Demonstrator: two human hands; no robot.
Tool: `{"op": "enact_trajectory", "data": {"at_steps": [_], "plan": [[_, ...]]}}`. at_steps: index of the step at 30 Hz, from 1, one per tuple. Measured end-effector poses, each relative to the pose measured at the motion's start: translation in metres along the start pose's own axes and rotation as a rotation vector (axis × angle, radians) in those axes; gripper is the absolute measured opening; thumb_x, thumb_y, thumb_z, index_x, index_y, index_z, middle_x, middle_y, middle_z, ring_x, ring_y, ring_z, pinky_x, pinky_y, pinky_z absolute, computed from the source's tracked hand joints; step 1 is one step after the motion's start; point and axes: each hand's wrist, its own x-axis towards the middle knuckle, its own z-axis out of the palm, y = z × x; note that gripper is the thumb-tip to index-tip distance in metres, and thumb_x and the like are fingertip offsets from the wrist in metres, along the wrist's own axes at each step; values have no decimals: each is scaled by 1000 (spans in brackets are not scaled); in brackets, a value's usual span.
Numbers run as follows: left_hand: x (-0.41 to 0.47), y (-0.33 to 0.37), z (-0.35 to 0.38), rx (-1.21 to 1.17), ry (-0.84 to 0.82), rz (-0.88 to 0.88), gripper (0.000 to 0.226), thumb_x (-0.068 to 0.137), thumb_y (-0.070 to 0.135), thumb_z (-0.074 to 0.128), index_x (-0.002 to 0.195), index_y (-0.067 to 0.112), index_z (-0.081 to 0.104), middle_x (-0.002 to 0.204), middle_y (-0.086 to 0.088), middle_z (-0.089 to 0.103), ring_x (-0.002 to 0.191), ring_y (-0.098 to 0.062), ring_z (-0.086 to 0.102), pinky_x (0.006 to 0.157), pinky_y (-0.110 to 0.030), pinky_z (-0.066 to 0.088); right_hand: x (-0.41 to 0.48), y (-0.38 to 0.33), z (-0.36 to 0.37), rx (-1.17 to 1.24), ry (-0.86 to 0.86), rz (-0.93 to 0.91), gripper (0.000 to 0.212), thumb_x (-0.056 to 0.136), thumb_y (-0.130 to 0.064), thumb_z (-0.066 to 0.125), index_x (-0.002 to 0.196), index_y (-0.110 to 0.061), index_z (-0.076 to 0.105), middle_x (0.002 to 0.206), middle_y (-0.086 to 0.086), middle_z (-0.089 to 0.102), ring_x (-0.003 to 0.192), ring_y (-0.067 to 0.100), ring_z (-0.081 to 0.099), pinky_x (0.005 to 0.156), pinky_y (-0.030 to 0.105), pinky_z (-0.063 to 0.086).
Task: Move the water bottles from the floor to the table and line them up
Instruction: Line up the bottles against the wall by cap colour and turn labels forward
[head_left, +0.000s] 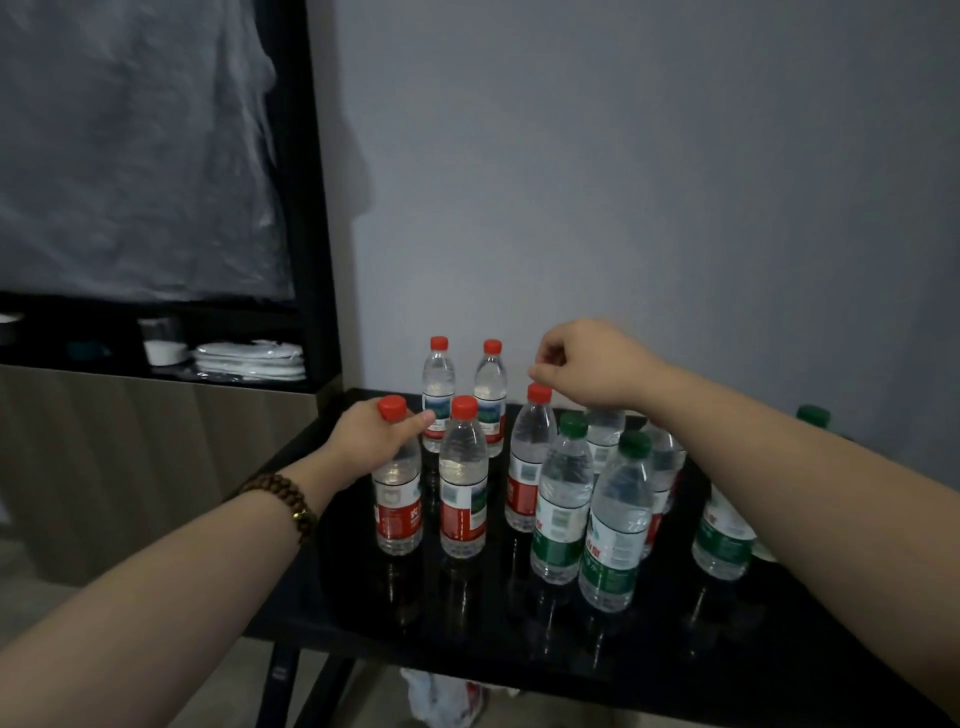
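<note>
Head view: left hand (363, 441) grips the neck of a clear plastic water bottle with red cap and red label (397, 488). The fingers wrap it just under the cap, and the bottle stands upright at the front left of the glossy black worktop (467, 634). Right hand (592, 364) hangs over a second red-capped clear bottle (527, 467) in the middle of the group. Its fingers are curled in narrow with the tips just above the cap, and no grip shows. A third red-capped bottle (462, 483) stands just beside the left-hand one, apart from it. Two more red-capped bottles (439, 395) stand at the back near the grey wall. Green-capped clear bottles with green labels (563, 499) bunch at the front right, close together. Another green-labelled bottle (722, 530) is partly hidden by the right forearm. All of them are upright. Little floor is in view and no bottle shows on it.

Step, as I judge it: carrying looks mostly done and lining up is in hand, since the group is a loose cluster, not a row.

Next move likely calls for shifting the left-hand bottle level with its neighbour, lifting rather than pushing at the neck so it stays upright. The right fingers must close on the cap or neck before moving anything. The green bunch is tight, so a knock-over looks possible.
</note>
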Motion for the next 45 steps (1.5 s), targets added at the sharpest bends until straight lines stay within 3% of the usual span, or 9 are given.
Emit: {"op": "enact_trajectory", "data": {"at_steps": [13,16,20,24,30,35,39,42,45], "plan": [[8,-8,-2,-26,-56,103,32,85,57,74,90,25,73,82,8,76,80,-7,72,70,-27,52,34,6,10,-25,-39,25,15,96,-39,68,91,-25,72,82,-17,64,78,-1,59,65,21,46],[9,-10,-8,-12,-69,117,44,83,64,71,105,26,68,95,6,74,91,-10,70,75,-28,53,35,3,17,-42,-56,25,14,95,-36,69,91,-23,74,82,-16,66,76,-2,59,63,18,44],[20,-2,-33,-103,2,224,79,73,89,54,112,22,68,101,5,76,95,-13,74,91,-38,58,37,-4,26,-73,-84,38,17,94,-35,69,90,-20,74,87,-5,73,79,11,64,71,29,52],[56,20,-54,-147,86,221,72,74,88,48,101,24,68,93,6,77,84,-14,76,87,-44,59,52,-5,26,-92,-103,48,17,95,-35,68,94,-19,73,89,-4,71,83,14,65,74,32,53],[132,39,-43,232,61,325,22,96,39,69,107,21,72,95,5,74,81,-10,70,68,-26,49,102,5,33,-132,-79,52,24,96,-39,66,107,-18,70,102,-2,70,93,17,63,83,37,56],[181,39,-20,438,-13,351,39,96,42,68,125,17,67,117,-3,70,96,-18,63,84,-30,49,154,23,55,-177,-153,73,46,97,-43,65,136,-18,59,114,3,69,100,21,61,81,31,46],[215,32,-8,621,-92,314,67,92,61,63,144,20,52,135,-9,60,113,-26,61,97,-41,52,184,40,79,-219,-251,106,72,100,-52,59,159,-19,33,136,12,64,125,30,59,96,37,47],[234,28,0,636,-136,321,70,93,62,63,149,24,47,139,-8,57,115,-26,60,99,-41,51,199,50,92,-231,-328,112,72,103,-52,53,161,-18,28,147,14,57,134,33,53,105,38,44],[244,26,11,599,-203,371,60,94,52,66,146,25,51,132,-4,64,102,-17,56,90,-32,47,207,54,104,-248,-384,74,64,102,-50,54,156,-18,40,146,11,58,132,31,55,104,36,44]]}}
